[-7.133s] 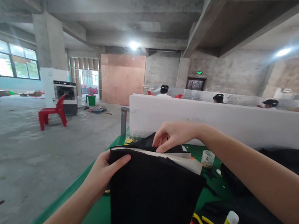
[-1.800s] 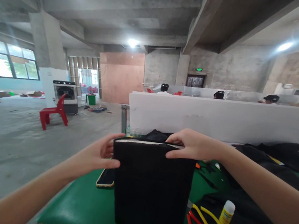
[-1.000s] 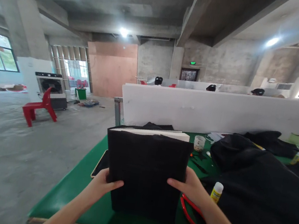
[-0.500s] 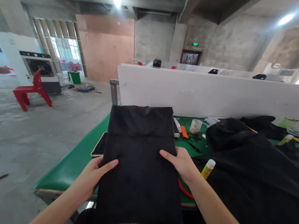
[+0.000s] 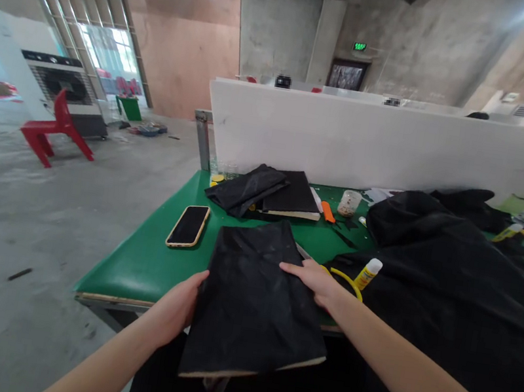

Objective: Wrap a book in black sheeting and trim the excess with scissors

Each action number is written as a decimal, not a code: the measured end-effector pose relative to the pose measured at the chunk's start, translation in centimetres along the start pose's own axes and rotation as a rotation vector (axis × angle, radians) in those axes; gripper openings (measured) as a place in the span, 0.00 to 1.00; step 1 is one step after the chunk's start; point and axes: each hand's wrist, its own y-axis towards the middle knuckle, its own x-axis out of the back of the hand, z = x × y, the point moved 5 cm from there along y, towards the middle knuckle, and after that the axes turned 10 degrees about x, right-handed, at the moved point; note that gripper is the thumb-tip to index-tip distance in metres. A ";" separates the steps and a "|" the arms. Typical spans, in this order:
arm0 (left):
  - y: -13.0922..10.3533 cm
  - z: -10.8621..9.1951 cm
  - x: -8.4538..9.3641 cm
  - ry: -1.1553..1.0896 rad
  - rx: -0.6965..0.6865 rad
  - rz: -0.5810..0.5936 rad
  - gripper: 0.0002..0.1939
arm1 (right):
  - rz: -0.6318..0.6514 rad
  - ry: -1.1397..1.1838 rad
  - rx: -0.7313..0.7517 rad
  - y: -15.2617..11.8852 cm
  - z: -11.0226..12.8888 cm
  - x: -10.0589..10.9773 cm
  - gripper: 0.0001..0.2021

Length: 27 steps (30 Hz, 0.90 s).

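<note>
A flat black cloth-covered piece (image 5: 257, 308) with a pale lower edge is held between my two hands, over the front edge of the green table (image 5: 141, 269). My left hand (image 5: 179, 305) grips its left side, thumb at the edge and fingers hidden beneath. On the upper right side lies the thumb of my right hand (image 5: 318, 281), its other fingers mostly out of sight. Beside the right hand are yellow scissor handles (image 5: 350, 281) and a glue stick (image 5: 368, 274). A phone (image 5: 188, 226) lies to the left.
Behind the piece are a black-covered book (image 5: 294, 194), crumpled black cloth (image 5: 248, 188), an orange cutter (image 5: 328, 212) and a clear cup (image 5: 349, 203). Black fabric (image 5: 449, 272) covers the right side. A white partition (image 5: 350, 140) stands behind; a red chair (image 5: 58, 130) is at left.
The held piece has moved lower and tilted, uncovering the phone, the book and crumpled cloth behind it. Both hands still hold its sides. The view has tipped downward.
</note>
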 end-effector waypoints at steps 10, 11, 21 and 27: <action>-4.8 -0.8 -3.6 1.074 -1.000 -0.529 0.25 | -0.241 -0.612 0.357 -3.6 5.6 5.2 0.22; -4.7 0.1 -4.6 1.197 -1.020 -0.497 0.23 | -0.291 -0.665 0.405 -4.6 5.4 5.2 0.20; 0.0 1.2 -11.3 1.539 -0.960 -0.246 0.27 | -0.586 -0.581 0.289 -11.0 -3.5 5.6 0.17; -0.5 0.8 -11.1 1.455 -0.996 -0.238 0.21 | -0.555 -0.520 0.290 -12.3 -6.4 6.6 0.19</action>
